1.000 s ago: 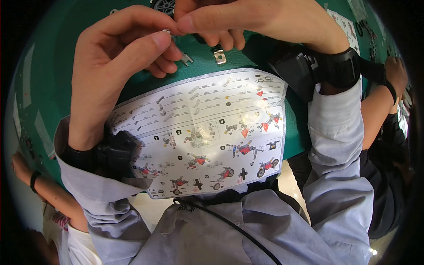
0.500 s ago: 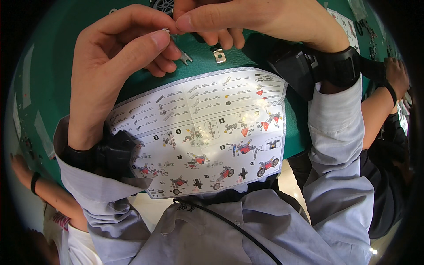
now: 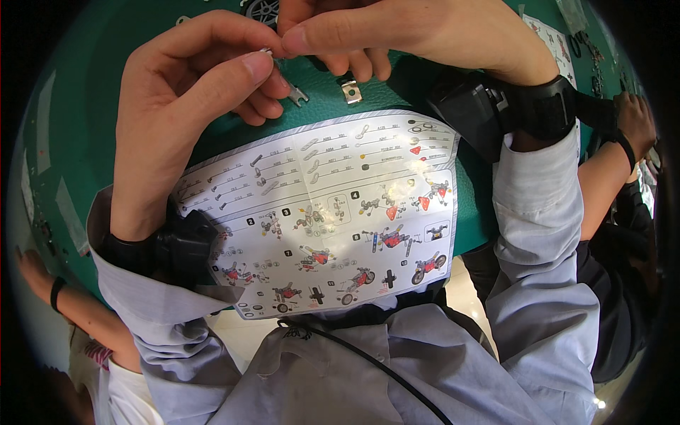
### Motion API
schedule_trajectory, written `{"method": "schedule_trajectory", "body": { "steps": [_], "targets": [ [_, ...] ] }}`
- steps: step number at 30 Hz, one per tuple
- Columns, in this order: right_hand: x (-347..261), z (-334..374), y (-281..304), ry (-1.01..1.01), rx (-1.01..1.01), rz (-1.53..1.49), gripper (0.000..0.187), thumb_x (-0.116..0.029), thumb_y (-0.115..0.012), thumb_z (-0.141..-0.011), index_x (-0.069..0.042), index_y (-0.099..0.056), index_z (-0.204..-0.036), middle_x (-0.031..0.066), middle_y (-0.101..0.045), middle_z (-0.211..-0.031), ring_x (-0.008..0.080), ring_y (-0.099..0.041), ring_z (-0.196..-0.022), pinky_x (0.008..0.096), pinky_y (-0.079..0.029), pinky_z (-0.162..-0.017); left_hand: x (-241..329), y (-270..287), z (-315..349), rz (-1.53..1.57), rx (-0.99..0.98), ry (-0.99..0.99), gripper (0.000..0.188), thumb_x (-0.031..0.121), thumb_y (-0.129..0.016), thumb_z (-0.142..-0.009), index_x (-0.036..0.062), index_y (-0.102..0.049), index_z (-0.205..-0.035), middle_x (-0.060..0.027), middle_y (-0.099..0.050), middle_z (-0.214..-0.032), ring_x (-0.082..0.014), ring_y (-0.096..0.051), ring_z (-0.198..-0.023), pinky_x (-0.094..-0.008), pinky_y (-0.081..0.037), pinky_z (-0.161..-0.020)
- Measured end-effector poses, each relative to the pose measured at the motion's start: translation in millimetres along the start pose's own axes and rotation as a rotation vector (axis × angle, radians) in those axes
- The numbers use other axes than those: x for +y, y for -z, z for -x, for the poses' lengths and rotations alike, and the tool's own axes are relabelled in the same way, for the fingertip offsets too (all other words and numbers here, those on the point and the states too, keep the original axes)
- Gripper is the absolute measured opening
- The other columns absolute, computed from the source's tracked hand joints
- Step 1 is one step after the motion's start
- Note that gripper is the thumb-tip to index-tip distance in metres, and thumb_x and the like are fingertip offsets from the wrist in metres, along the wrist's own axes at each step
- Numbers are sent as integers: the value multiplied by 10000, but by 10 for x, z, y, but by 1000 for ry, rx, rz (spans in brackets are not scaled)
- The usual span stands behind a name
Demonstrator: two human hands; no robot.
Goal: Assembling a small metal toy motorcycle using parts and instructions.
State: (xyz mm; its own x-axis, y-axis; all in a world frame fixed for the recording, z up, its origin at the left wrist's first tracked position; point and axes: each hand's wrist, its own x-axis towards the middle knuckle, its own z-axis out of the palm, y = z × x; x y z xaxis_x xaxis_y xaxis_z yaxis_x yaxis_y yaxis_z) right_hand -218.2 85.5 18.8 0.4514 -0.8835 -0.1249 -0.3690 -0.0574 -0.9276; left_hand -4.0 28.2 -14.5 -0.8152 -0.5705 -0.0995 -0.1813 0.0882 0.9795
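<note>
- Metal part [image 3: 266, 51], small and silvery, sits near the top of the scene at the fingertips of the left hand [image 3: 170, 99]; skin hides most of it, so its full shape cannot be told.
- Left grip pinches it between thumb and forefinger, a hold that likely leaves its far end exposed.
- Right hand [image 3: 397, 32] faces it, thumb tip up against the left fingertips, perhaps to steady the same part; whether this grip pinches anything cannot be told.
- Fork-ended piece [image 3: 299, 95] of grey metal shows just below the left hand's curled fingers; held or resting, the view does not settle it.
- Bracket [image 3: 351, 92], shiny and bent, with 1 hole, shows just below the right fingers, seemingly within easy reach; contact is unclear.
- Wheel [image 3: 262, 10], black and spoked, lies beyond the hands at the upper edge, apparently out of their way.
- Instruction sheet [image 3: 333, 170] lies face up on the green desk [image 3: 471, 212], its lower part past the edge, drawings upright to the wearer, presumably for reading with 2 hands busy.
- Black wrist devices, 1 per arm, flank the sheet; 2 bystanders' hands show at the left [image 3: 32, 269] and right [image 3: 634, 117] rims.
</note>
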Motion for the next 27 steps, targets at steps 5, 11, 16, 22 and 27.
{"method": "schedule_trajectory", "body": {
  "steps": [5, 11, 16, 22, 27],
  "targets": [
    [-36, -5, -28, -15, 36, 64, 285, -234, -548, -867, 10, -594, -728, 30, -555, -575, 86, -542, -510, 207, -424, -474, 8, 3, 5, 1, 7, 3, 246, 175, -523, -874, -16, -590, -1013, -96, -615, -807, -147, -611, -685, -238, -479, -626],
    [-50, 2, -23, -18, 41, 93, 296, -244, -549, -866, 8, -592, -719, 35, -557, -573, 87, -541, -505, 210, -422, -468, 2, 6, -1, 9, 4, 15, 245, 181, -531, -877, -17, -590, -1009, -95, -616, -797, -150, -618, -681, -242, -491, -625],
    [13, -25, -4, -17, -32, -53, 297, -248, -552, -864, 8, -593, -717, 35, -556, -569, 87, -539, -503, 208, -421, -468, -10, 10, 17, -4, 7, 9, 243, 183, -533, -877, -13, -588, -1010, -93, -617, -800, -149, -617, -684, -241, -489, -624],
    [-137, -24, 54, -109, -8, 9, 287, -244, -557, -859, 13, -606, -742, 35, -565, -590, 86, -541, -514, 207, -425, -478, -8, 8, -9, 7, -7, -18, 241, 179, -527, -879, -10, -588, -1015, -93, -616, -806, -149, -615, -686, -241, -485, -622],
    [-54, 6, -49, -21, 53, 74, 285, -244, -560, -859, 17, -609, -755, 34, -567, -608, 86, -545, -530, 208, -431, -492, -16, 28, 16, -24, 1, 4, 237, 173, -521, -881, -9, -589, -1017, -91, -616, -805, -148, -615, -686, -240, -484, -622]
  ]
}}
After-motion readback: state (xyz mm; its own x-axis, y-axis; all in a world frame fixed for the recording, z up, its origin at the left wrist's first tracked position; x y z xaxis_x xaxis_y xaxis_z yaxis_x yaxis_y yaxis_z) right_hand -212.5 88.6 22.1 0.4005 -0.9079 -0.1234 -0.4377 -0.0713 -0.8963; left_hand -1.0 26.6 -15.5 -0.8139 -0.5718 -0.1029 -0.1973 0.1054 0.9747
